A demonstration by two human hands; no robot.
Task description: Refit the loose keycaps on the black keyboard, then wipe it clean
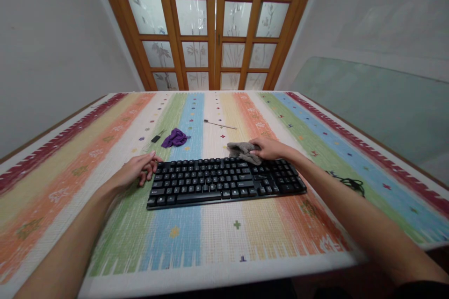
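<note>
A black keyboard (210,198) lies flat on the striped cloth, its long side facing me. Over the far edge of its top row, right of the middle, my right hand (268,148) is closed on a grey cloth (242,148). The cloth bunches out to the left of the fingers and touches the keyboard's back edge. My left hand (138,169) rests by the keyboard's upper left corner, fingers curled loosely and apart, with nothing seen in them.
Beyond the keyboard lie a crumpled purple cloth (175,138), a small black-handled tool (156,138) and a thin stick with a dark tip (220,124). A coiled black cable (351,183) is at the right, beside my forearm. The striped tablecloth (224,243) covers the table.
</note>
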